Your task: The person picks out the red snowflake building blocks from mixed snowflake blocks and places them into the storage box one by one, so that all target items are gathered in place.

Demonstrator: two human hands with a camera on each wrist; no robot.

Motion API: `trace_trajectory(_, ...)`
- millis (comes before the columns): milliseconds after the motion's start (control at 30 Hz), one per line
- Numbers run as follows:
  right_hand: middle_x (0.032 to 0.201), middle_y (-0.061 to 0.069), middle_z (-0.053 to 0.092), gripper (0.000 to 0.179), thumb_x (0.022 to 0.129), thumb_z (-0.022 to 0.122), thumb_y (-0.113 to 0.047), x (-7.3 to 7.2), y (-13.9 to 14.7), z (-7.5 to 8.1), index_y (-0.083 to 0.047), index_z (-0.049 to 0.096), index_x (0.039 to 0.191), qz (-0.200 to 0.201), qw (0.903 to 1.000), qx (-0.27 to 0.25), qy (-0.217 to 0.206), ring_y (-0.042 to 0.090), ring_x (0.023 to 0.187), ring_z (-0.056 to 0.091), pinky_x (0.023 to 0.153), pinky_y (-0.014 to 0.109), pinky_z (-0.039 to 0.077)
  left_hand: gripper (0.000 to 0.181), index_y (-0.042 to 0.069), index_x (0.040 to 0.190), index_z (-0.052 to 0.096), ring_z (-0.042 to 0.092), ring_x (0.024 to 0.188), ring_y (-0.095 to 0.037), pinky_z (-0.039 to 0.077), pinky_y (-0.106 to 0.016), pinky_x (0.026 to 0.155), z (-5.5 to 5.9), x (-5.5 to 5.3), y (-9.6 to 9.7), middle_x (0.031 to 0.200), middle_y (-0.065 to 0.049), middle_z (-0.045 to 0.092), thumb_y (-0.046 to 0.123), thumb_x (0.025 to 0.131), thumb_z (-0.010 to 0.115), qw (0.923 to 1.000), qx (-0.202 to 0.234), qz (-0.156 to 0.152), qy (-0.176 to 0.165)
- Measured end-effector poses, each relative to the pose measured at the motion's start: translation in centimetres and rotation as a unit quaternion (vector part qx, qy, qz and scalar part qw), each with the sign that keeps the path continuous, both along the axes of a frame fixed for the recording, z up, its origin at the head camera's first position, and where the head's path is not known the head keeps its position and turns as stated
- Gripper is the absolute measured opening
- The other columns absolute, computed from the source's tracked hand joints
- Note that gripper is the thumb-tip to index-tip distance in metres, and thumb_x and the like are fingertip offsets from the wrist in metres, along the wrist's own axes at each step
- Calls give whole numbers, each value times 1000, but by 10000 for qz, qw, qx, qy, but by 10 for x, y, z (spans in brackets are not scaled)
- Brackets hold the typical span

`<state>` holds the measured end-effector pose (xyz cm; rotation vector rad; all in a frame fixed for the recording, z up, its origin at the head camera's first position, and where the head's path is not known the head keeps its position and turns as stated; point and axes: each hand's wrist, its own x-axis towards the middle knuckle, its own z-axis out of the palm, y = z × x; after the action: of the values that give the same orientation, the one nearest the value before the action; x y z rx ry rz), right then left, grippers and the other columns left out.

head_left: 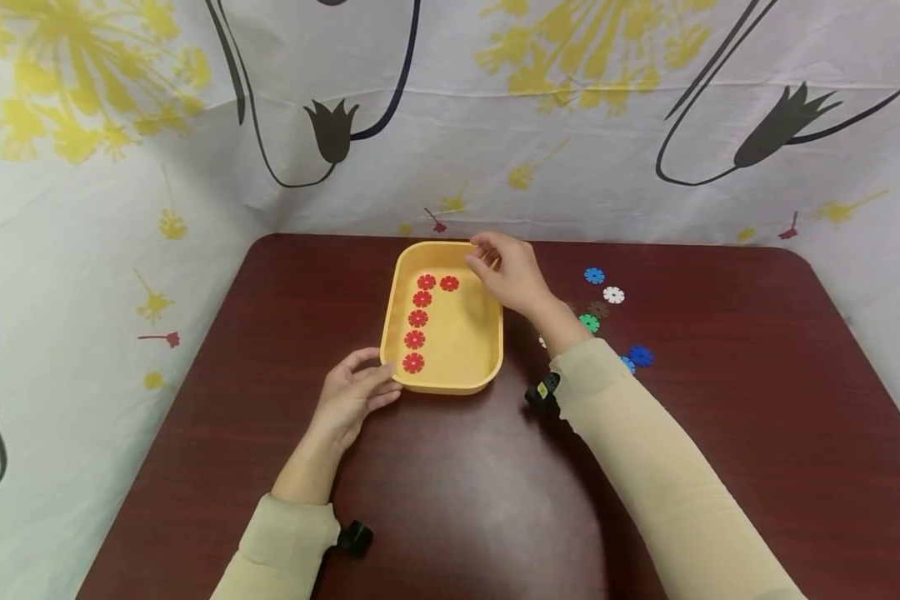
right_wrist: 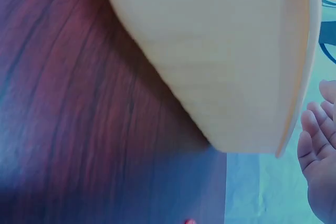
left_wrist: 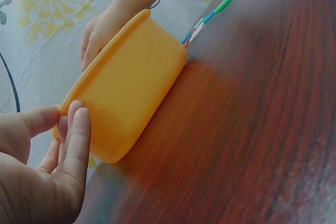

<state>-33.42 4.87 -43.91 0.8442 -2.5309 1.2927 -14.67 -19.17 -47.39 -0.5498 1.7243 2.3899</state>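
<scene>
A yellow plastic tray (head_left: 461, 333) stands on the dark table, its outer wall (left_wrist: 131, 77) large in the left wrist view. Inside lie several red snowflake discs (head_left: 417, 318): a column along the left side, plus one red disc (head_left: 449, 284) to the right of its top. My left hand (head_left: 348, 398) pinches the rim at the near left corner, thumb on top and fingers beneath. Over the far right corner hovers my right hand (head_left: 513, 271), its fingers loosely bent; in the right wrist view the hand (right_wrist: 320, 150) is beside the rim with nothing visible in its fingers.
Right of the tray lie loose snowflake discs, among them a blue disc (head_left: 594, 275), a white disc (head_left: 613, 295), a brown disc (head_left: 598, 309), a green disc (head_left: 588, 322) and a dark blue disc (head_left: 641, 357). My right forearm partly covers some. A patterned cloth (head_left: 435, 108) hangs behind the table.
</scene>
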Motion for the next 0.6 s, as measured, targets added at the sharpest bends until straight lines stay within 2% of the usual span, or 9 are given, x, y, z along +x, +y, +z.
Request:
trace_trajectory(367, 95, 13, 68, 25, 98, 68, -14, 1, 27, -5, 3, 67, 116, -217, 9994, -193, 184, 24, 80, 62, 71, 36, 54, 37, 3, 132, 48, 72, 72, -14, 63, -30, 75, 1, 0, 1, 88, -5, 72, 4, 99, 65, 10000, -26, -29, -23)
trace_trajectory(600, 97, 13, 68, 27, 99, 68, -16, 3, 47, -10, 2, 66, 119, -310, 9993, 28, -209, 24, 83, 63, 74, 37, 55, 38, 4, 132, 48, 72, 72, -14, 64, -31, 74, 1, -1, 1, 87, -4, 72, 5, 99, 66, 9999, -69, -20, -108)
